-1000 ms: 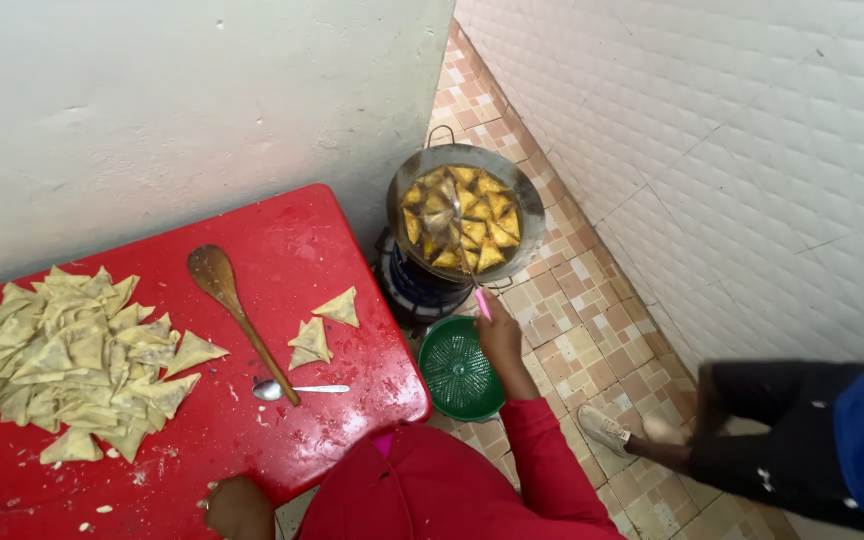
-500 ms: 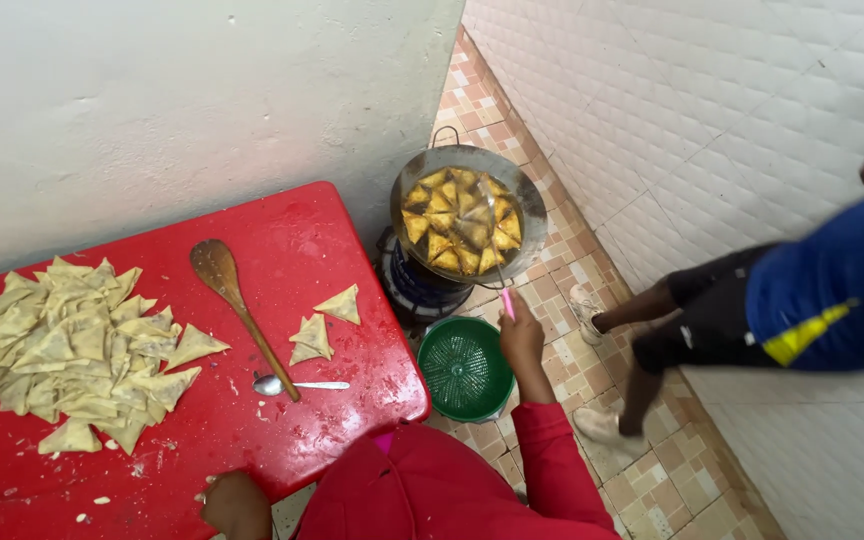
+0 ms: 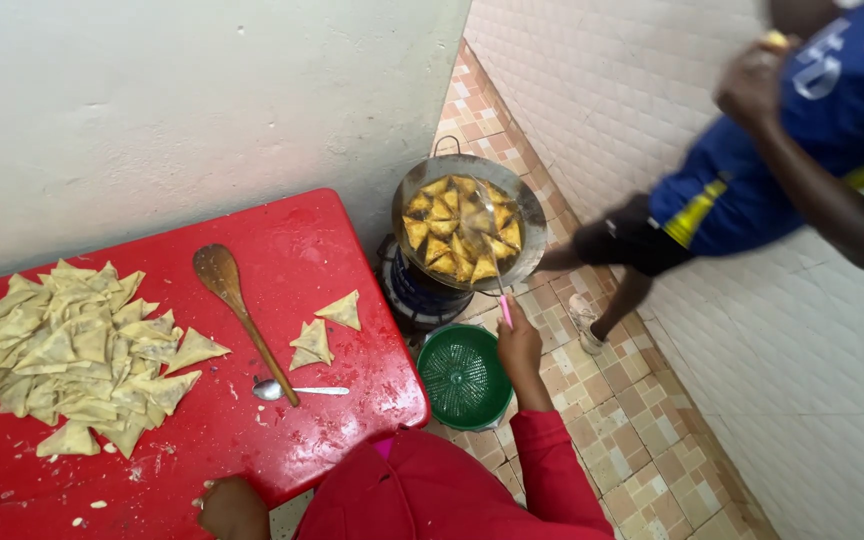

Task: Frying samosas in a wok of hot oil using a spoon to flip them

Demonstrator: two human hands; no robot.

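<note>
1. The right hand, in a red sleeve, is closed around the pink handle of a thin metal skimmer that reaches up into a round metal frying pan.
2. The pan holds golden triangular pastries in oil and sits on a dark, round stove on the tiled floor, just beside the table's right edge.
3. A green plastic colander, round with a slotted base, stands on the floor below the stove, just left of the right hand.
4. The left hand rests at the near edge of the red table; how far its fingers are open cannot be told.
5. On the flour-speckled table lie a large heap of pale, uncooked triangular pastries, two more raw triangles apart to the right, a wooden spoon lying diagonally, and a small metal spoon touching its handle end.
6. Another person in blue and yellow clothing stands on the tiles to the right, near the pan.
</note>
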